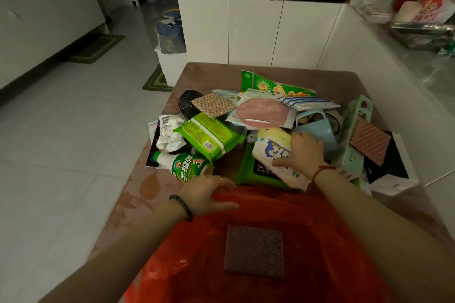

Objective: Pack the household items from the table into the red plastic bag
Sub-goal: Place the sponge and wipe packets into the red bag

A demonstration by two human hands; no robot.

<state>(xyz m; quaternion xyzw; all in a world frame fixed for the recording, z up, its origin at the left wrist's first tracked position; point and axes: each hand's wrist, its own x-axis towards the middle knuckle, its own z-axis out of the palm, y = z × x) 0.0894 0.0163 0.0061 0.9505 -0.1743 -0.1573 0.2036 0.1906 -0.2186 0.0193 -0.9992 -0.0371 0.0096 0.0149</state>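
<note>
Two hands: both occupied
left hand point(209, 194): red plastic bag point(197, 265) is pinched at the rim, mouth held open
right hand point(305, 152): white tissue pack point(273, 152) is clasped (clearly the nearer hand)
pack axis: slanted far-left to near-right
bag direction: just toward the person from the pack

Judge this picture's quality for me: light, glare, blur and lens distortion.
Head view: dim warm light, soft shadows, a sheen on the table beside the left hand gripping the red bag. Head view: wide-angle bending curves the cabinets; the top-right clutter is smeared, but the white pack in the right hand is sharp.
</note>
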